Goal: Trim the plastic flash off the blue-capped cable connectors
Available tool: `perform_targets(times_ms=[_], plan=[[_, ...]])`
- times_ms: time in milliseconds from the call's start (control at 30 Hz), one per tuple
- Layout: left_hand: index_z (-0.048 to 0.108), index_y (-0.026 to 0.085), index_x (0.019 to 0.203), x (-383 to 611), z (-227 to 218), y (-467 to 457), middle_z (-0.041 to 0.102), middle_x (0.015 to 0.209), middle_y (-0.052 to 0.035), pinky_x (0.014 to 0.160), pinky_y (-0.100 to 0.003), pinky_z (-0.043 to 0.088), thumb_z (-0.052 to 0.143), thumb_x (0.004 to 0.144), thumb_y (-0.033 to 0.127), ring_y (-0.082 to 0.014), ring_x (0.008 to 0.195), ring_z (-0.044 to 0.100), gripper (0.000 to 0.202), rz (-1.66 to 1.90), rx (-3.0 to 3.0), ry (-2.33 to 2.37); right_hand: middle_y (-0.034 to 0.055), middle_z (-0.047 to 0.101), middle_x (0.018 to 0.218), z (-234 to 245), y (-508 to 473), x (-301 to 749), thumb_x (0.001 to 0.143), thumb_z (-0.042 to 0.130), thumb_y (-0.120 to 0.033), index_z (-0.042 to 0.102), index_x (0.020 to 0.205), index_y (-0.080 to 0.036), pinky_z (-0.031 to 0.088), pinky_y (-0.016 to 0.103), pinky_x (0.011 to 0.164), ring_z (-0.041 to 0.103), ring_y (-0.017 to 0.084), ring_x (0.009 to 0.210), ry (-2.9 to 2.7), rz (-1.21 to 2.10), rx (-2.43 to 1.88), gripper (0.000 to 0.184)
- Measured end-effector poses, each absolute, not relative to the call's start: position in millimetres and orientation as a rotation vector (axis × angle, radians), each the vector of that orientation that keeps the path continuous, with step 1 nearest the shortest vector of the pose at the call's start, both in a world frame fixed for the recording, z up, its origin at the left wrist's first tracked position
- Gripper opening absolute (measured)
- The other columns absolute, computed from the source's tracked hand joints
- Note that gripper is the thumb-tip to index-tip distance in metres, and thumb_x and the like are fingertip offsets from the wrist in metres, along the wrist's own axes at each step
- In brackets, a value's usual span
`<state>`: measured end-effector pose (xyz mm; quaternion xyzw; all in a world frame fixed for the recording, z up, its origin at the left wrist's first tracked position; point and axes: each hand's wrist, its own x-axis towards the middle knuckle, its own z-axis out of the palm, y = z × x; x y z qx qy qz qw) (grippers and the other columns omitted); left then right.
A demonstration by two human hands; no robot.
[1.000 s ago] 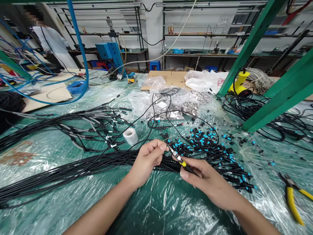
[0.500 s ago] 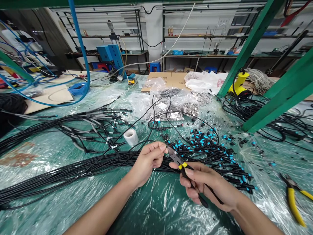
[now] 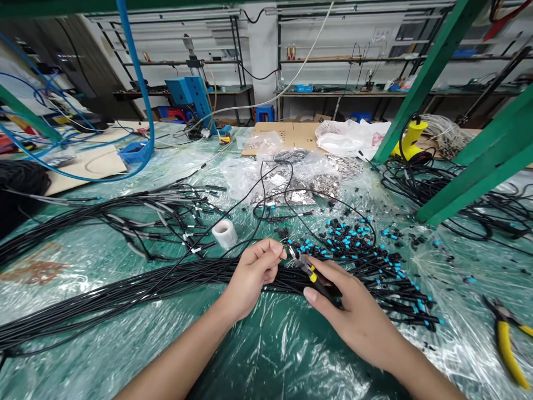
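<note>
- A thin black cable end is held up by the left hand, with the thumb and forefinger closed on it, apparently so that the tip stands clear of the cables beneath.
- Small yellow-and-black-handled pliers are gripped by the closed fingers of the right hand, their nose brought just beside the cable end (whether the jaws are open or touch the cable cannot be told from this view).
- Both hands are kept close together above a long bundle of black cables, which lies across the counter beneath them; the close spacing seems to steady the small work.
- Blue-tipped black connectors are heaped on the cable ends just beyond the right hand, within easy reach.
- A roll of white tape stands near the left hand, and larger yellow-handled pliers are laid to the right, probably kept apart from the cable heap.
- Clear plastic sheeting is spread over the counter, and plastic bags of silvery parts are piled further back on a cardboard sheet.
- A blue bench press and metal shelving are seen beyond the counter.
</note>
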<state>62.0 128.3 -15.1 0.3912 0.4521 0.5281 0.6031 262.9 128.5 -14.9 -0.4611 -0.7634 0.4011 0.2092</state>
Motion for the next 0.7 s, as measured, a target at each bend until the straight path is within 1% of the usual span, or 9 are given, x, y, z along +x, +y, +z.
perform_targets(times_ms=[100, 233, 333, 433, 533, 633, 700], plan=[[0.055, 0.015, 0.076, 62.8, -17.8, 127.4, 0.027, 0.05, 0.0088, 0.044, -0.017, 0.014, 0.056, 0.087, 0.041, -0.0022, 0.045, 0.018, 0.028, 1.207, 0.954, 1.061, -0.0016, 0.054, 0.126, -16.1, 128.5, 262.4, 0.092, 0.048, -0.053, 0.038, 0.14, -0.045, 0.045, 0.039, 0.098, 0.051, 0.018, 0.113, -2.151, 1.049, -1.287, 0.049], [0.055, 0.015, 0.078, 63.1, -20.7, 126.3, 0.026, 0.051, 0.0088, 0.044, -0.017, 0.013, 0.055, 0.088, 0.041, -0.0024, 0.046, 0.018, 0.028, 1.197, 0.977, 1.07, -0.0019, 0.057, 0.117, -16.7, 127.7, 261.1, 0.093, 0.048, -0.05, 0.039, 0.138, -0.047, 0.049, 0.037, 0.088, 0.057, 0.016, 0.098, -2.187, 0.974, -1.295, 0.046], [0.055, 0.015, 0.078, 63.8, -19.7, 125.6, 0.026, 0.051, 0.009, 0.044, -0.017, 0.014, 0.054, 0.089, 0.041, -0.0022, 0.046, 0.018, 0.028, 1.194, 1.009, 1.082, -0.0015, 0.058, 0.112, -16.4, 128.0, 261.5, 0.092, 0.049, -0.048, 0.04, 0.138, -0.046, 0.049, 0.036, 0.084, 0.057, 0.017, 0.095, -2.213, 0.908, -1.312, 0.046], [0.054, 0.016, 0.083, 65.6, -16.0, 125.1, 0.031, 0.055, 0.0087, 0.043, -0.016, 0.016, 0.057, 0.087, 0.043, -0.0011, 0.045, 0.023, 0.028, 1.218, 1.038, 1.112, -0.0007, 0.059, 0.104, -14.4, 128.7, 263.2, 0.092, 0.049, -0.047, 0.042, 0.138, -0.044, 0.049, 0.035, 0.079, 0.057, 0.016, 0.088, -2.222, 0.904, -1.32, 0.046], [0.054, 0.016, 0.086, 66.5, -12.5, 125.0, 0.036, 0.057, 0.0085, 0.042, -0.016, 0.017, 0.059, 0.086, 0.043, -0.0001, 0.044, 0.028, 0.028, 1.241, 1.076, 1.153, 0.0009, 0.061, 0.1, -9.5, 128.5, 264.0, 0.092, 0.051, -0.046, 0.048, 0.136, -0.039, 0.048, 0.034, 0.079, 0.056, 0.017, 0.085, -2.146, 1.041, -1.289, 0.045], [0.056, 0.015, 0.087, 64.9, -11.2, 125.0, 0.038, 0.056, 0.0084, 0.043, -0.016, 0.017, 0.059, 0.087, 0.043, 0.0004, 0.043, 0.029, 0.028, 1.23, 1.086, 1.154, 0.0007, 0.061, 0.102, -2.7, 127.8, 264.1, 0.091, 0.054, -0.043, 0.054, 0.132, -0.034, 0.046, 0.031, 0.085, 0.054, 0.016, 0.091, -1.983, 1.379, -1.181, 0.042], [0.057, 0.015, 0.088, 63.3, -11.1, 125.0, 0.038, 0.055, 0.0085, 0.044, -0.017, 0.017, 0.06, 0.086, 0.042, 0.0004, 0.044, 0.028, 0.028, 1.221, 1.068, 1.131, -0.0008, 0.06, 0.095, 0.2, 128.1, 265.5, 0.091, 0.056, -0.043, 0.056, 0.131, -0.033, 0.044, 0.026, 0.08, 0.052, 0.013, 0.086, -1.851, 1.637, -1.109, 0.041]])
